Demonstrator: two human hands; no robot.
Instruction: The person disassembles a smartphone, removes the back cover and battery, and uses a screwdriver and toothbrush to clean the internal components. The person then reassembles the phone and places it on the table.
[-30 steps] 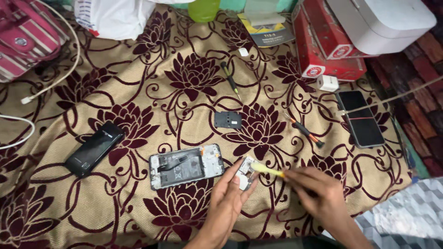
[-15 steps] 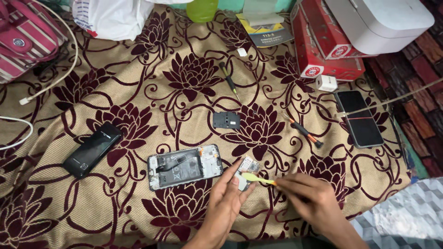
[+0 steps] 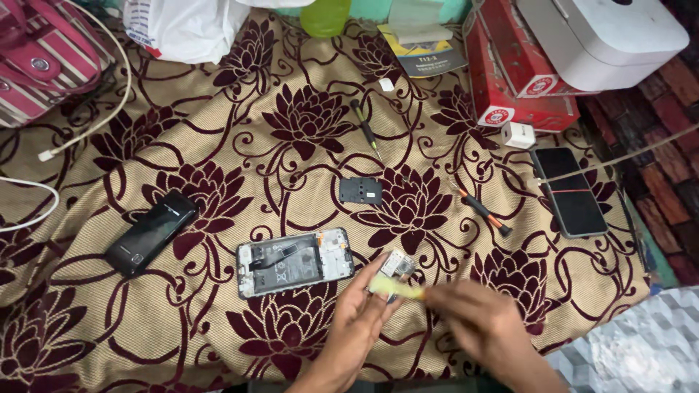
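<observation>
My left hand (image 3: 357, 320) holds a small grey circuit board (image 3: 397, 265) at its fingertips, just right of an opened phone (image 3: 295, 260) lying with its insides showing. A pale yellow brush-like tool (image 3: 393, 289) is gripped in my right hand (image 3: 484, 327), which is blurred, and its tip lies across the board. Both hands sit low on the flowered cloth (image 3: 218, 145), near its front edge.
A black back cover (image 3: 151, 231) lies at left, a small black plate (image 3: 360, 190) in the middle, two screwdrivers (image 3: 364, 127) (image 3: 482, 211) beyond. A dark phone (image 3: 571, 193), white charger (image 3: 518, 135), red boxes (image 3: 510, 80) and a white device (image 3: 604, 36) stand at right; a striped bag (image 3: 44, 58) and white cables (image 3: 87, 131) at left.
The right hand has shifted the yellow tool back and forth over the board in small strokes. My left hand and the board stay in nearly the same place.
</observation>
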